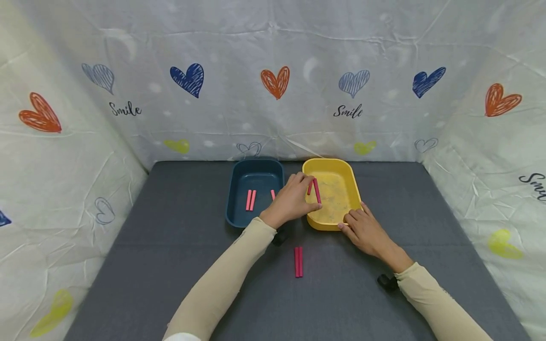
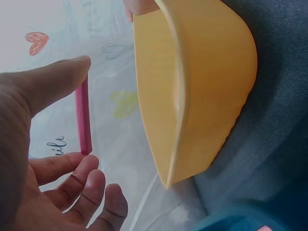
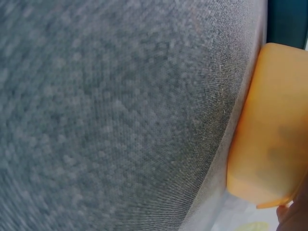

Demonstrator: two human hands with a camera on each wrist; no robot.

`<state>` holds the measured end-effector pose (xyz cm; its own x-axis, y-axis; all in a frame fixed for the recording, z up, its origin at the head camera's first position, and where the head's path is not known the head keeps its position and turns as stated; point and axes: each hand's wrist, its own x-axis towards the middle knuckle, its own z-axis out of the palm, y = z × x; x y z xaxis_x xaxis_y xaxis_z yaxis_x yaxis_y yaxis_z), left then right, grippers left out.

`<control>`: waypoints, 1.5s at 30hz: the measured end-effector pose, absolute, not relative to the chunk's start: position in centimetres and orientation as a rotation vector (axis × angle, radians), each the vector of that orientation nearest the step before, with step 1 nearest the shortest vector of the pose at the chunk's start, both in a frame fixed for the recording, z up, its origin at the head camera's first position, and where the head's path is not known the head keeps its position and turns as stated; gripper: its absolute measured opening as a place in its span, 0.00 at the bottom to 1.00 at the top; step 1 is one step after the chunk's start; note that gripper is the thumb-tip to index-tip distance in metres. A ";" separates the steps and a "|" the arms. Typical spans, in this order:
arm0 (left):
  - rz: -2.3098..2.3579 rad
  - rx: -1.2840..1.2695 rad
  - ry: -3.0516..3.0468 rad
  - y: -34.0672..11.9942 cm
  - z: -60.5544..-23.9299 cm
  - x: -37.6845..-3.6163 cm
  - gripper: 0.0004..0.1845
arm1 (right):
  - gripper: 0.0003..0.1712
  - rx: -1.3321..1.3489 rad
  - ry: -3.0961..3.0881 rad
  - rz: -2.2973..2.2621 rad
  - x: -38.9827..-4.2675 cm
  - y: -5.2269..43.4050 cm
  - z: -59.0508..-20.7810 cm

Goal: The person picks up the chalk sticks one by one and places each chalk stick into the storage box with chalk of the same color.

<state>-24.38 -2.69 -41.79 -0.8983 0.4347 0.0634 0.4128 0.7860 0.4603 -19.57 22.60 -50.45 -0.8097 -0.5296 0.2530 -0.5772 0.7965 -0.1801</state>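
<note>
My left hand [image 1: 292,196] pinches a dark pink stick [image 2: 83,118] end to end between thumb and fingertips, over the left side of the yellow tray [image 1: 356,189]. A second dark pink stick [image 1: 309,188] shows in that tray beside the pinched one, partly behind the fingers. At the tray's near right corner, my right hand [image 1: 367,232] grips the rim, fingers over the edge. Only a sliver of the right hand [image 3: 293,216] enters the right wrist view, by the tray's wall.
Left of the yellow tray stands a dark blue tray [image 1: 230,199] with light pink sticks [image 1: 250,200] in it; one is partly covered by my left hand. Two dark pink sticks [image 1: 298,262] lie side by side on the grey cloth nearer me. A printed curtain [image 1: 273,128] hangs behind.
</note>
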 end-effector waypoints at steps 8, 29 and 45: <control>0.729 0.700 2.901 -1.5 -42.2 -25.4 0.43 | 0.13 0.873 -2.795 0.369 -19.5 22.5 -50.4; 0.544 0.732 2.872 1.5 -43.0 -27.7 0.41 | 0.12 0.898 -2.729 0.378 -19.7 22.7 -50.9; 0.437 0.636 2.837 1.9 -43.6 -29.4 0.38 | 0.12 0.917 -2.675 0.376 -19.7 22.7 -51.0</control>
